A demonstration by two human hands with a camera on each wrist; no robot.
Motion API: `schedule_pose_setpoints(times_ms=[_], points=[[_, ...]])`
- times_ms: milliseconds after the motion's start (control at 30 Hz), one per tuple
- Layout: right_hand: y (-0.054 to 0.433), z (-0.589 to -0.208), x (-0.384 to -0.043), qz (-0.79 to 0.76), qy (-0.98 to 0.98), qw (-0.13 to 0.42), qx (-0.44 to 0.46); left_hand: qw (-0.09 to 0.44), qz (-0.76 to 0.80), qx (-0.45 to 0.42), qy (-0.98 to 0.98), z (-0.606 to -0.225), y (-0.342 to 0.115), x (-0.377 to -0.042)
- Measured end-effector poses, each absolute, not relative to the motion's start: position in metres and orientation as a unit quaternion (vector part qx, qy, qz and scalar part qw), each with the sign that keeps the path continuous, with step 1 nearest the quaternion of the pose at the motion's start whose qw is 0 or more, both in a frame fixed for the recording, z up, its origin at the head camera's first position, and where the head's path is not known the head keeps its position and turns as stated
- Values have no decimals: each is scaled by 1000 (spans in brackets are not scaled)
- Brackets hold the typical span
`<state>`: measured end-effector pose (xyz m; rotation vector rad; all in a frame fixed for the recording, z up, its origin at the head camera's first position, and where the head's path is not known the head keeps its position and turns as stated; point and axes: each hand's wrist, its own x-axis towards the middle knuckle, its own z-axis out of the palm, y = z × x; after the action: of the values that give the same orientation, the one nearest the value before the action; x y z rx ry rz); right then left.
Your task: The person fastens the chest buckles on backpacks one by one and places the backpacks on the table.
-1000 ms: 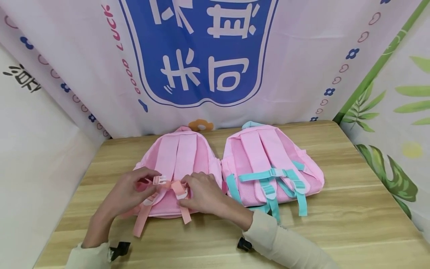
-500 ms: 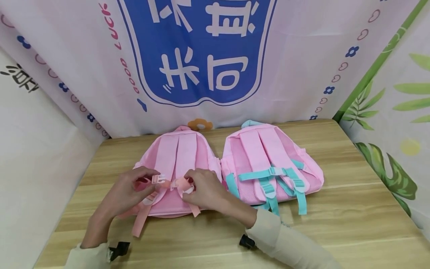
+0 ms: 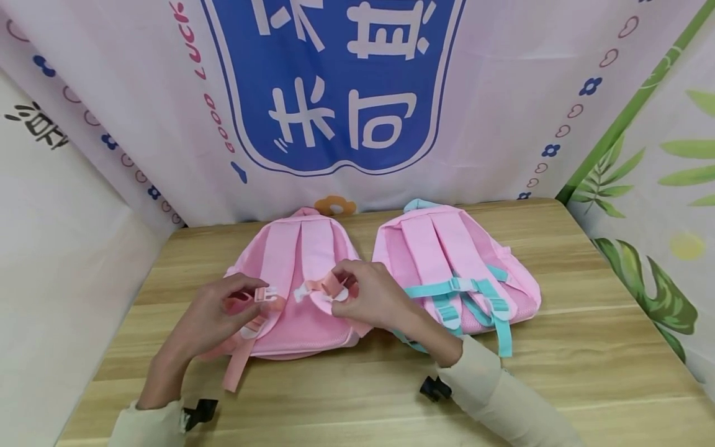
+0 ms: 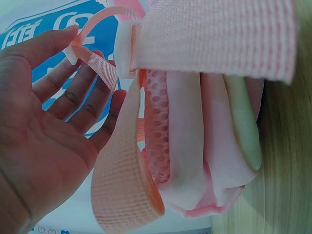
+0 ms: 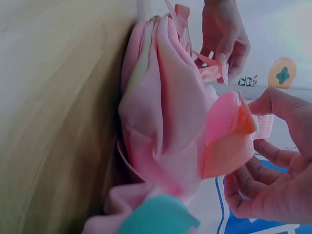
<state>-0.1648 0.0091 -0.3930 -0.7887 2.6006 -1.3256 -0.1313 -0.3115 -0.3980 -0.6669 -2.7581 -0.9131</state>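
A pink backpack [image 3: 304, 335] with orange webbing lies strap side up at the left of the table. My left hand [image 3: 209, 320] pinches a white buckle half [image 3: 264, 294] between thumb and finger, its orange strap [image 4: 100, 70] looping back to the bag in the left wrist view. My right hand [image 3: 377, 295] pinches the orange webbing [image 3: 332, 284] by the white adjuster at the end of the right shoulder strap. From there the other white buckle half [image 3: 301, 291] sticks out leftward. A gap separates the two buckle halves.
A second pink backpack [image 3: 402, 245] with teal webbing lies close on the right; its teal straps [image 3: 427, 290] are buckled across. The wooden table [image 3: 586, 347] meets a printed curtain [image 3: 503, 124] behind. A black clip [image 3: 436, 388] hangs at the right cuff.
The right hand has moved right and slightly up, pulling the right shoulder strap end with it. The buckle halves are farther apart. The left hand stays nearly still with its buckle half.
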Motion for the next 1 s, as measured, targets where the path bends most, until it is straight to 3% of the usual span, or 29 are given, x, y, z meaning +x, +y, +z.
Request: schedule_pose_setpoints(times_ms=[633,1000], points=[[-5,-398,-165,-316,890,94,-316,68,-305,-222,-924,-402,-308,-133],[-38,-397,-168,-256,895,48,-362,100,-291,-224,-925,-397,-316,-133]])
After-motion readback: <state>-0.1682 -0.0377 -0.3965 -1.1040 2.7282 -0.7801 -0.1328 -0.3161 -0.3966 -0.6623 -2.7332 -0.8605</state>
